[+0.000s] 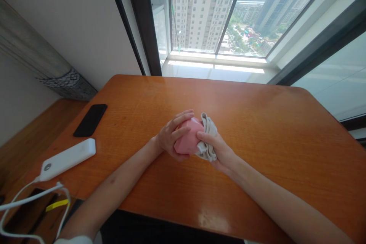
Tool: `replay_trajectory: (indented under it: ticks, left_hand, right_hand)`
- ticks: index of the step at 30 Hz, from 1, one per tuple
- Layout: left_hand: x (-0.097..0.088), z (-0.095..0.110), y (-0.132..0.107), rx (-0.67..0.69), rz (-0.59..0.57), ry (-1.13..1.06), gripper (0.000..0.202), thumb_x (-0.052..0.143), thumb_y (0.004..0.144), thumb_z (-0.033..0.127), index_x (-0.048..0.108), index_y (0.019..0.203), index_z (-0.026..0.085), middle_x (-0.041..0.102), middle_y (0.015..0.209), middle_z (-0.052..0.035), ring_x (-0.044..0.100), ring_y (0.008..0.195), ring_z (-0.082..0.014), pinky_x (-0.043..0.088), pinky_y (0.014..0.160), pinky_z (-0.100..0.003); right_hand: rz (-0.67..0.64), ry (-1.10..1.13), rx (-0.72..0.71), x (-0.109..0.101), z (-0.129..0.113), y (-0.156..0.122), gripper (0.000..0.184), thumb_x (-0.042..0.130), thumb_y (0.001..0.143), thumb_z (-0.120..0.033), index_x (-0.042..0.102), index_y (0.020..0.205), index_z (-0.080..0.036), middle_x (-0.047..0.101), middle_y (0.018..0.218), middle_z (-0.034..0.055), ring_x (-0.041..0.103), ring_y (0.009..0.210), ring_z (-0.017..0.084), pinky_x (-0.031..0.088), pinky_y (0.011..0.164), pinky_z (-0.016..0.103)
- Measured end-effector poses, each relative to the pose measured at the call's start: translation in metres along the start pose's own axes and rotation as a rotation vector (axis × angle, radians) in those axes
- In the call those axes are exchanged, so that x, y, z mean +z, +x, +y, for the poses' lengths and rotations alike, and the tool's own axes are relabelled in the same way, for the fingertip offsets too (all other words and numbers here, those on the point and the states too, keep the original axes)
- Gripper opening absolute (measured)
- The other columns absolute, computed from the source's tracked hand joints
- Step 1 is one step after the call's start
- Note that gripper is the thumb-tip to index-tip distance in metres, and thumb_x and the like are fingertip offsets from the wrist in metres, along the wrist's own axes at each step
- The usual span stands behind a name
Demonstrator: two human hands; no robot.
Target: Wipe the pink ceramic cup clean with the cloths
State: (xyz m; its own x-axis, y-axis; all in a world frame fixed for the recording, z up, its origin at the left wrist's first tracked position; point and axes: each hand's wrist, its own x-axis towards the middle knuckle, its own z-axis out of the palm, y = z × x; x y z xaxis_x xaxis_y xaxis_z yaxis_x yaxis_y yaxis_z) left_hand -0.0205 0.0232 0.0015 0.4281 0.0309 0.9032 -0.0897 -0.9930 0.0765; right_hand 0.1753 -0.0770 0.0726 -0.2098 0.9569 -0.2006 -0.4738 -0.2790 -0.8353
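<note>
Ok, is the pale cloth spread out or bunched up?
Bunched up: the cloth shows thick, creased folds, gathered in the right hand against the pink object.

left grip (169,135) (fingers (181,133) curved) faces right grip (219,147), forearms (126,177) slanting inward

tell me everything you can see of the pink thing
The pink thing looks faceted and smooth, like hard plastic. It is held over the table; whether it touches is unclear. The left hand covers much of the left side; the right hand rests its thumb on the right, where a crumpled grey cloth sits against it.
</note>
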Motion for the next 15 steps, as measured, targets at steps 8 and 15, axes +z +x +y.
replay_trajectory:
  ticks: [8, 15]
  left_hand:
    - [0.006, 0.003, -0.013, -0.186, 0.095, -0.162, 0.116, 0.071, 0.078, 0.092, 0.036, 0.171, 0.031, 0.055, 0.163, -0.0189, 0.064, 0.144, -0.0415, 0.064, 0.111, -0.064]
    - [0.003, 0.002, -0.009, -0.226, 0.001, -0.254, 0.111, 0.072, 0.087, 0.081, 0.038, 0.171, 0.018, 0.057, 0.163, -0.0258, 0.065, 0.145, -0.0423, 0.063, 0.113, -0.058]
  right_hand:
    - [-0.192, -0.780, -0.459, -0.016, 0.018, -0.004, 0.037, 0.098, 0.078, -0.048, 0.070, 0.085, -0.024, 0.062, 0.070, -0.0029, 0.054, 0.060, 0.015, 0.050, 0.056, 0.028]
    - [-0.462, -1.225, -1.008, -0.033, 0.022, 0.011, 0.026, 0.065, 0.097, -0.017, 0.062, 0.073, -0.024, 0.063, 0.063, -0.0010, 0.056, 0.055, 0.013, 0.043, 0.056, 0.026]
